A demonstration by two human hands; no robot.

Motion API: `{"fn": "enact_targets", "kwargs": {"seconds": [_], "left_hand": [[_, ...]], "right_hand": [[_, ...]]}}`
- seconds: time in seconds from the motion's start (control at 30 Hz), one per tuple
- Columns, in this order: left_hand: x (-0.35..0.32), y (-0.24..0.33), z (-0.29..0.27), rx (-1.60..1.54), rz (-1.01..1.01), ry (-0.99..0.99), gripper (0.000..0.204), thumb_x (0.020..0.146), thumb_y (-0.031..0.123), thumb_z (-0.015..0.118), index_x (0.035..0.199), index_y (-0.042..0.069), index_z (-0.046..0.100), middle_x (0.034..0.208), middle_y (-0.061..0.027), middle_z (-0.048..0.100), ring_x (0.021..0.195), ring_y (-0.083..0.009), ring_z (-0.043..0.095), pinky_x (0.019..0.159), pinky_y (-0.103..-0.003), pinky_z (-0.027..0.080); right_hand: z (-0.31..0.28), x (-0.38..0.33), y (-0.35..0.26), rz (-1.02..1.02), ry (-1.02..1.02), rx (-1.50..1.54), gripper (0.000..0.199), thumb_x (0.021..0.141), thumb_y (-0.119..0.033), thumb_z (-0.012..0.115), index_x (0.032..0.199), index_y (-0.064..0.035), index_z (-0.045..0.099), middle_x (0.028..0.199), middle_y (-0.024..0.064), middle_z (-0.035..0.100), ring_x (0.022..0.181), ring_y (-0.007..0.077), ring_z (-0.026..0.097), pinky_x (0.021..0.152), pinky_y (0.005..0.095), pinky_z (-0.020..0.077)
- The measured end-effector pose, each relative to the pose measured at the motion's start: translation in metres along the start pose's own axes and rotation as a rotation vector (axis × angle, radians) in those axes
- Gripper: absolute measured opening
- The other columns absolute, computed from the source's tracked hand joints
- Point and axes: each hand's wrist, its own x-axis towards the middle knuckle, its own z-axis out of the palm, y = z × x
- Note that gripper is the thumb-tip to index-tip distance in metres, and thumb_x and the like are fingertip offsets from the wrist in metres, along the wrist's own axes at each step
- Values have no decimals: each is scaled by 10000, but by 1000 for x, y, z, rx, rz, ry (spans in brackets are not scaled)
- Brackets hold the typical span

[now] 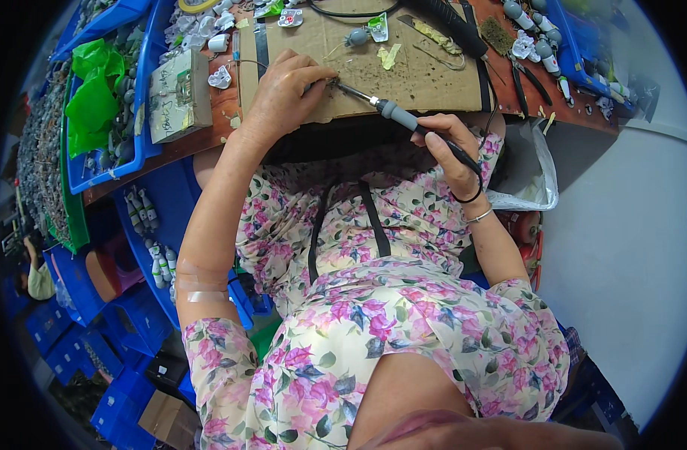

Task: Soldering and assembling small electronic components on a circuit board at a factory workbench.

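Observation:
My right hand is wrapped round the handle of a soldering iron with a grey and black grip. The iron's metal tip points up and left, reaching the fingertips of my left hand. Those fingers are pinched together at the near edge of a cardboard mat. Whatever small dark thing lies between them is mostly hidden. Beyond the iron, a small grey rounded part rests on the mat beside a green and white piece.
At the left stand a white box and a blue tray with a green bag. On the right are pliers, grey and white parts and a blue bin. A white bag hangs below the table edge.

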Motion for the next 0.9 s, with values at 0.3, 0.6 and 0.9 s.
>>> {"fn": "enact_targets", "kwargs": {"seconds": [0.3,0.6,0.9], "left_hand": [[1,-1,-2,-8,-3,-16,196,821,54,684,1001,98,749,819,-63,628,860,-268,574,802,-376,498],[1,0,-2,-10,-10,-21,208,817,47,677,1002,101,754,824,-63,628,864,-269,573,808,-373,500],[-1,-2,-2,5,-8,-32,212,817,43,673,1003,104,755,819,-62,625,860,-268,573,802,-376,500]], "right_hand": [[1,0,0,-7,8,4,287,972,-170,572,1171,36,604,1033,114,648,934,170,650,867,299,522],[0,1,3,-11,13,-12,286,974,-165,577,1175,37,604,1036,115,653,935,168,656,868,297,527],[1,2,4,-8,12,-12,295,980,-184,581,1176,36,602,1034,113,652,930,166,656,862,293,527]]}}
